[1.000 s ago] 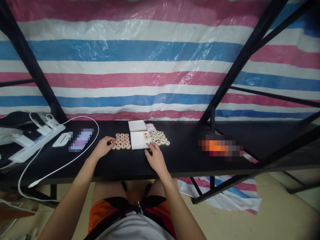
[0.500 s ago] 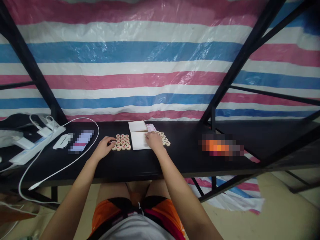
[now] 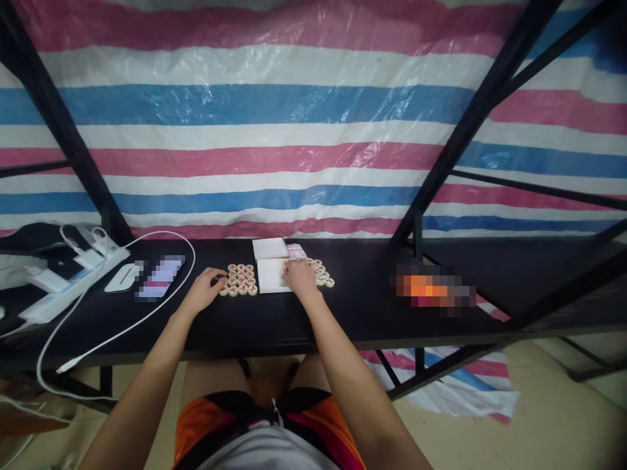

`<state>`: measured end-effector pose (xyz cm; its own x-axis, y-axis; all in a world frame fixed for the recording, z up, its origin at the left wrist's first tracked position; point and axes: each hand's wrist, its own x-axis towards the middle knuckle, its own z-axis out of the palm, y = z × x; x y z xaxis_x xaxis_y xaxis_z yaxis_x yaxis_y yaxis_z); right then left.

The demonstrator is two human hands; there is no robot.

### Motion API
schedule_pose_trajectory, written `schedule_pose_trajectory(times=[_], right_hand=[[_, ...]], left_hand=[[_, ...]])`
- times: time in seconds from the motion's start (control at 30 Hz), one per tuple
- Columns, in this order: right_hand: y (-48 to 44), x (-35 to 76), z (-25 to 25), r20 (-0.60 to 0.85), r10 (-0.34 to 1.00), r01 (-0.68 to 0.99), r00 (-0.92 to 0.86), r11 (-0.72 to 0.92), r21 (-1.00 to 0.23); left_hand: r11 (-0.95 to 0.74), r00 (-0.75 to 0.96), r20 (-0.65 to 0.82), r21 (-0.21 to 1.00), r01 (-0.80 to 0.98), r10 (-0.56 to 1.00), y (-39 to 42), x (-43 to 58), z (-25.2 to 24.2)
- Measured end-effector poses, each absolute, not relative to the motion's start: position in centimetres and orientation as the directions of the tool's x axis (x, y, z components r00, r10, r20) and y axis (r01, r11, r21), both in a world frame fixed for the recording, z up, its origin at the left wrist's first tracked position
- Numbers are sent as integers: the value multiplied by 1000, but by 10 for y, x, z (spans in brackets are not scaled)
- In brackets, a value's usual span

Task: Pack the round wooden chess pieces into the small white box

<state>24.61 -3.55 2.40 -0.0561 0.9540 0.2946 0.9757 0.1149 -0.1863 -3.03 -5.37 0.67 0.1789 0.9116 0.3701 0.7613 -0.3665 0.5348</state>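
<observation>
Round cream xiangqi (Chinese chess) pieces (image 3: 241,282) with red characters stand in neat rows on the black tabletop. At the left side of these rows rests my left hand (image 3: 206,288), its thumb and fingers apart and nothing seen gripped. To the right lies a shallow white box (image 3: 271,277), with a white lid-like part (image 3: 271,248) behind it. My right hand (image 3: 300,274) is over the box's right edge, fingers bent together. A small reddish mark at its fingertips looks like a piece, mostly hidden. More pieces (image 3: 323,274) with dark characters lie loosely beyond that hand.
A printed paper (image 3: 296,251) lies behind my right hand. At left are a blurred phone (image 3: 161,277), a white flat device (image 3: 122,277), a power strip (image 3: 73,284) and a looping white cable (image 3: 194,251). A blurred orange object (image 3: 426,287) is at right. Black frame bars flank the table.
My right hand has shifted very slightly left over the box, its fingers still bent. My left hand stays beside the rows of red pieces. The view has tilted a little.
</observation>
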Motion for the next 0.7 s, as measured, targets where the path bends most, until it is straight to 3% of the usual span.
schedule_pose_trajectory(times=[0.13,0.23,0.33,0.4,0.47,0.57,0.7], right_hand=[[-58,244,33,513,856,912,-62,257,-319],[-86,239,25,558,814,709,-158,487,-510],[-105,235,6,497,820,539,-284,565,-624],[-111,233,-5,469,833,525,-292,550,-650],[-113,233,-10,459,838,531,-295,544,-650],[-114,233,-10,461,836,552,-299,545,-630],[-114,234,-9,458,838,555,-295,541,-632]], left_hand=[[-378,52,584,453,807,810,-54,-33,12],[-396,-10,734,378,837,679,-58,-29,15],[-587,182,837,190,787,515,-68,-14,16],[-719,370,819,72,692,438,-79,0,16],[-773,438,806,38,633,398,-90,18,14],[-790,385,820,126,600,424,-104,43,9],[-749,369,695,374,547,617,-111,65,0]])
